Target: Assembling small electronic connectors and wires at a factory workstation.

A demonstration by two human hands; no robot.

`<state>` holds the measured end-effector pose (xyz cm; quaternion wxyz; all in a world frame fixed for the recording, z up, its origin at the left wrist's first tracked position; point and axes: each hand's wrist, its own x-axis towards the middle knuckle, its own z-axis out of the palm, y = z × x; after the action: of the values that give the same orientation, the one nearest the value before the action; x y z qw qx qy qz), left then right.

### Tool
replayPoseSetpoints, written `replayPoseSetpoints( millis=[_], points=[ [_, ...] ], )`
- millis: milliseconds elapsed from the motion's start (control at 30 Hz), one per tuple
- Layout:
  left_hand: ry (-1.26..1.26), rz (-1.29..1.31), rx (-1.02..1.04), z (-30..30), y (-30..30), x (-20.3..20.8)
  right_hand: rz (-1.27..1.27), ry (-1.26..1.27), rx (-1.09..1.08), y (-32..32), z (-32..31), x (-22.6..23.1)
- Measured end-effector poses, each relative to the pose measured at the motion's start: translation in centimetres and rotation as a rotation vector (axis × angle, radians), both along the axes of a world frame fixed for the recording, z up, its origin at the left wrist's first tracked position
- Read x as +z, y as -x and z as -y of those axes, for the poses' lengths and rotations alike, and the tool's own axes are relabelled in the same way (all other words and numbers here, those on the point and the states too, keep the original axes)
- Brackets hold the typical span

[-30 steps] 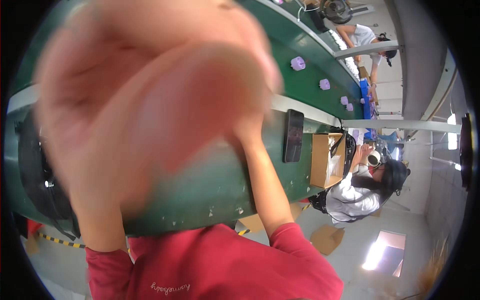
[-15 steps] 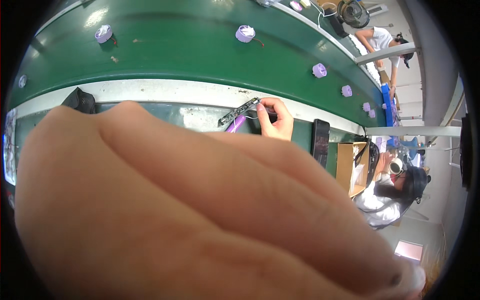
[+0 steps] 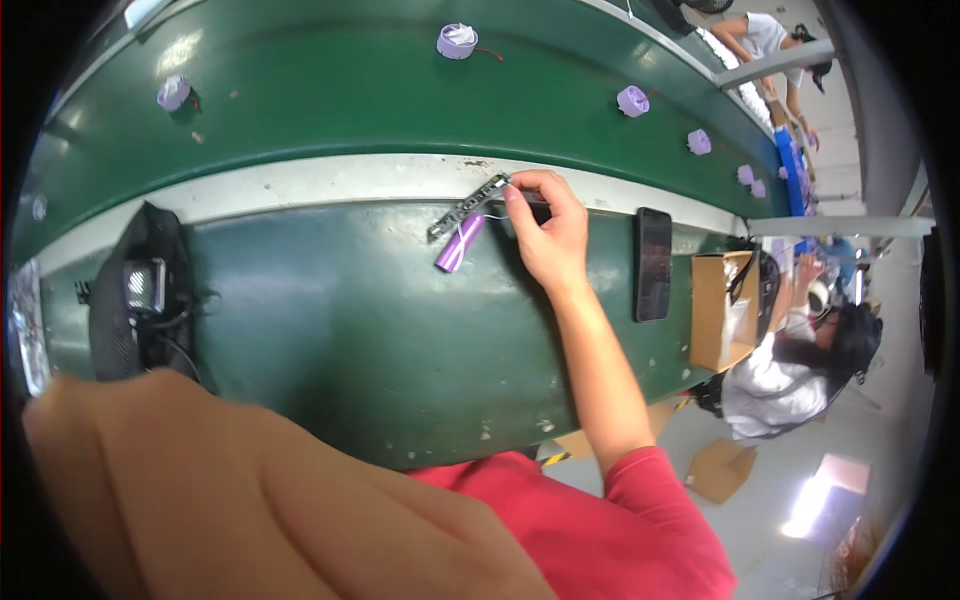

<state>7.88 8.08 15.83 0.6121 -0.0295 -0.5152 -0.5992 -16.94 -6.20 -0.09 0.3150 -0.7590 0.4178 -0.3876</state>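
Observation:
My right hand (image 3: 548, 222) pinches the upper end of a narrow black circuit board (image 3: 468, 208) between thumb and fingers, over the far edge of the green bench. A purple cylindrical battery (image 3: 460, 243) hangs or lies beside the board, with a thin white wire by it. Very close to the camera, my left hand (image 3: 260, 500) fills the lower left, its knuckles large and blurred. Its fingertips are out of sight, so I cannot tell whether it holds anything.
A black phone (image 3: 653, 265) and an open cardboard box (image 3: 722, 310) stand on the bench's right. A black bag-like thing (image 3: 140, 290) sits at left. Lilac round parts, such as one (image 3: 457, 42), lie on the green conveyor (image 3: 330, 110). Two people work at right.
My left hand has dropped toward the lower left, uncovering the bench, my right forearm and the red sleeve. My right hand still grips the board. The view has shifted slightly.

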Motion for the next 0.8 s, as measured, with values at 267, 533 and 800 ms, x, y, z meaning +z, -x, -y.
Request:
replayPoseSetpoints(
  millis=[267, 533, 800],
  points=[
    [-0.076, -0.041, -0.185, 0.5, -1.7, 1.6, -0.007, 0.009, -0.025, 0.4, 0.2, 1.0],
    [-0.193, -0.191, -0.312, -1.0, -1.5, 2.4, 0.003, 0.011, 0.015, 0.2, 0.0, 0.5],
    [-0.343, -0.361, -0.450, -1.5, -0.7, 3.7, 0.024, 0.023, 0.016, 0.5, 0.5, -0.1]
  ],
)
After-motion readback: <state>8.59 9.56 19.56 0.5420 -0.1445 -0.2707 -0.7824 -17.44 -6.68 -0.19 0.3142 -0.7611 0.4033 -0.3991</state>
